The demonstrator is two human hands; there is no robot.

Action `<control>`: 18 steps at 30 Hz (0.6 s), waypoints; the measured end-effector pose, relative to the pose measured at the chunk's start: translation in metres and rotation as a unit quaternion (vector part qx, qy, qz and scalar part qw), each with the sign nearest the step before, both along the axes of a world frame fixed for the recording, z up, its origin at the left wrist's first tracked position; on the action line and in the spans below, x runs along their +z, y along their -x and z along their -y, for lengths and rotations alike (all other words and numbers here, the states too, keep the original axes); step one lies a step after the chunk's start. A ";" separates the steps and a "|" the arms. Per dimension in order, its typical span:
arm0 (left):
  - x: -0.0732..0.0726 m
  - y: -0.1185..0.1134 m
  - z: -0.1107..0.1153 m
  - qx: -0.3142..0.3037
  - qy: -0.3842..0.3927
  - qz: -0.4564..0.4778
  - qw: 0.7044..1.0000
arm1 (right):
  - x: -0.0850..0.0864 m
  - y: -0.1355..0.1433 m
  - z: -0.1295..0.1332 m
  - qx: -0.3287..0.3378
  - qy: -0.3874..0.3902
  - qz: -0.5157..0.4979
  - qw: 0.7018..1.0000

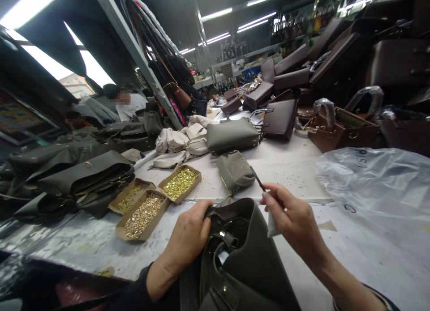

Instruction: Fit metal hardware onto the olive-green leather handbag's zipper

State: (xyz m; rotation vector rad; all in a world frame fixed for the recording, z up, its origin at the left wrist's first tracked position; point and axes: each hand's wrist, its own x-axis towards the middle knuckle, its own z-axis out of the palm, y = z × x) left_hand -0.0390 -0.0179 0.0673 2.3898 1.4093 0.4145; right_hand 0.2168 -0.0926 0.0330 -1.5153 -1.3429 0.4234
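A dark olive handbag (255, 257) stands with its mouth open in front of me on the table. My left hand (190, 228) is closed on the bag's upper left edge, thumb toward the opening. Inside the mouth a small metal clasp (229, 238) shows. To the right of the bag, my right hand (292, 212) pinches a slim dark stick-like tool (258, 178), its tip pointing up and left. Something whitish (273, 227) shows below those fingers; I cannot make out what it is. Just beyond the bag lies a small olive pouch (235, 170).
Shallow cardboard boxes of gold metal parts (143, 216) sit left of my left hand. Dark bags (87, 174) are piled at the left. An olive bag (232, 135) and brown handbags (346, 127) stand farther back. Clear plastic sheeting (379, 181) covers the right. A person (131, 106) is at the back left.
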 end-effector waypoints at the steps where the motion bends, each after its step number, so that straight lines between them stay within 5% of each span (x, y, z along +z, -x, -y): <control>1: -0.001 0.002 0.002 0.009 -0.020 0.002 1.000 | -0.007 -0.008 -0.009 -0.012 0.041 -0.005 0.999; 4: -0.008 0.009 0.001 0.046 -0.038 0.048 0.997 | -0.039 -0.027 -0.032 -0.009 0.129 0.034 0.991; 7: -0.015 0.016 0.000 0.066 -0.034 0.097 0.993 | -0.067 -0.036 -0.039 0.028 0.139 0.137 0.980; 9: -0.017 0.018 0.001 0.071 -0.041 0.121 0.989 | -0.072 -0.034 -0.037 0.038 0.121 0.212 0.969; 13: -0.019 0.016 0.005 0.079 -0.059 0.154 0.983 | -0.034 -0.012 -0.033 0.004 -0.011 0.242 0.970; 18: -0.014 0.009 0.006 0.107 -0.025 0.177 0.978 | 0.040 0.045 -0.045 0.188 -0.063 0.222 0.955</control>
